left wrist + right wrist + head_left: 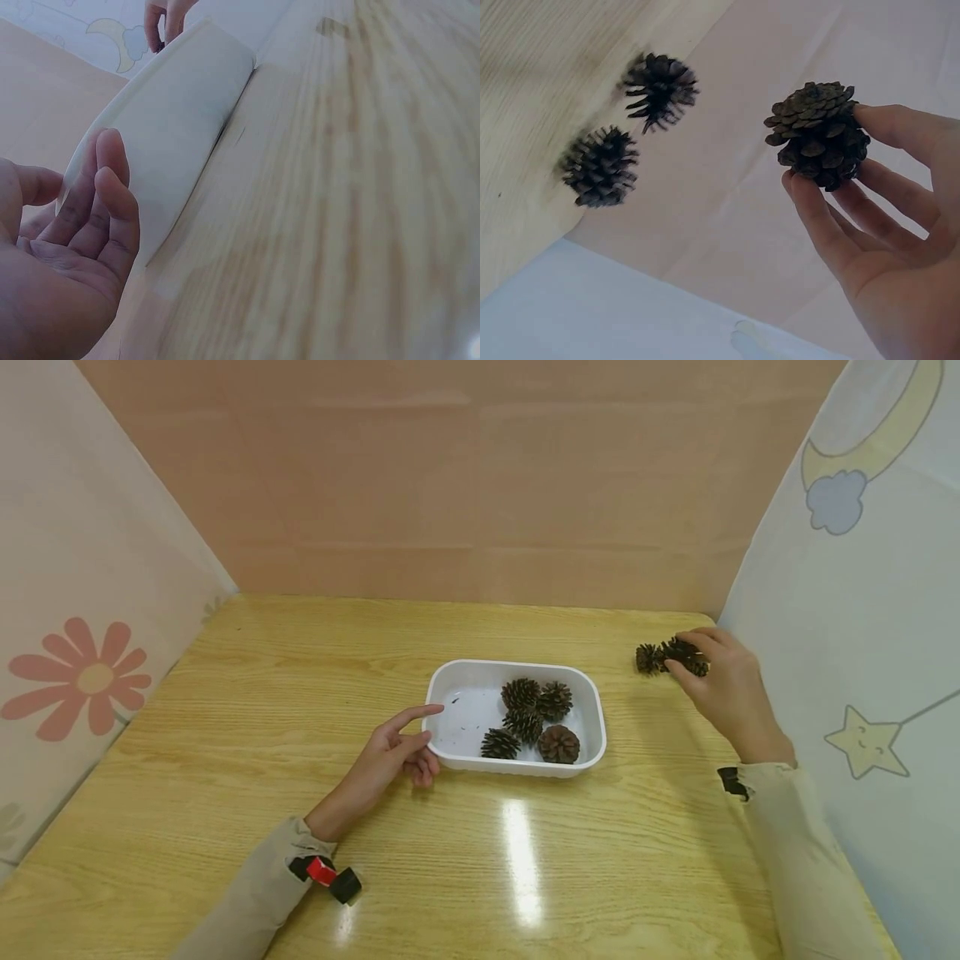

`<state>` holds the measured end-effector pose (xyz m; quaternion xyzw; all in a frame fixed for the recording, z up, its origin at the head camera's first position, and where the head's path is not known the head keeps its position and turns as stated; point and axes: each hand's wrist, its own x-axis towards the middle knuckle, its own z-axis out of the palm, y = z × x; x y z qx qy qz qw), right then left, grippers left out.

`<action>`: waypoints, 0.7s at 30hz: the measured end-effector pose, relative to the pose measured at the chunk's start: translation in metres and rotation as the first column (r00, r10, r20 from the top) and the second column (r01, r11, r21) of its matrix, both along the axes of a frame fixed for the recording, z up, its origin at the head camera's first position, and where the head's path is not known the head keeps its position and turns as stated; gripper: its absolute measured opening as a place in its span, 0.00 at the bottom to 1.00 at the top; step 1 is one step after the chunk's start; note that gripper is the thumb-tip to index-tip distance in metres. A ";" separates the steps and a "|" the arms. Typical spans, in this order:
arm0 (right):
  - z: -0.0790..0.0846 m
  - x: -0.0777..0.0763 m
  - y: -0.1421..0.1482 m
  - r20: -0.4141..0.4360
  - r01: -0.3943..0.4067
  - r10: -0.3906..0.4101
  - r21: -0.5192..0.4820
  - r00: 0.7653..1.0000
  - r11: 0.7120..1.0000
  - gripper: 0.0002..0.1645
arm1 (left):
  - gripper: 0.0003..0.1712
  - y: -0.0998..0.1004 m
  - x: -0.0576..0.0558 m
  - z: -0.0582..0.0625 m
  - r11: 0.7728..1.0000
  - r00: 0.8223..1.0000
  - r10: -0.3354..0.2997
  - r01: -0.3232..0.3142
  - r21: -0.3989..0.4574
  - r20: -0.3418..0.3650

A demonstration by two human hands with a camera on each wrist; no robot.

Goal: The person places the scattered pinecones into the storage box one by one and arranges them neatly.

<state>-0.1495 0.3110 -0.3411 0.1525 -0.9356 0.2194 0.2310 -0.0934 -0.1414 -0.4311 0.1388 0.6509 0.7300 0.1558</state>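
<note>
A white plastic tray (480, 765) sits mid-table, with several pine cones (522, 724) grouped in its middle and right part. My left hand (382, 758) pinches the tray's left rim between thumb and fingers; the left wrist view shows the tray's outer wall (176, 112) beside the fingers. Toward the back right, my right hand (726, 689) holds a brown pine cone (819, 135) by thumb and fingertips, raised off the table. Two other pine cones, one nearer the tray (647, 658) and one partly behind the right hand (700, 669), lie on the wood.
The yellow wood table (300, 677) is bounded by a plain peach cloth (480, 485) at the back. Printed cloths stand at the left (60, 568) and right (900, 610), the right one close to my right arm. Small dark bits (455, 700) lie in the tray.
</note>
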 end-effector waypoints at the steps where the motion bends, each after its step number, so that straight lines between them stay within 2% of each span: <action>1: 0.000 0.000 -0.004 -0.014 -0.016 0.016 0.002 1.000 1.000 0.23 | 0.28 0.000 0.000 0.000 1.000 1.000 0.000 0.000 0.001 -0.001; 11: -0.001 0.002 -0.032 -0.086 -0.130 0.130 0.013 0.988 0.991 0.21 | 0.28 0.001 0.000 0.002 1.000 1.000 0.000 0.000 0.012 -0.010; 21: -0.005 0.006 -0.054 -0.073 -0.203 0.204 0.025 0.976 0.979 0.22 | 0.27 0.000 -0.001 -0.001 1.000 1.000 -0.001 0.001 0.014 -0.006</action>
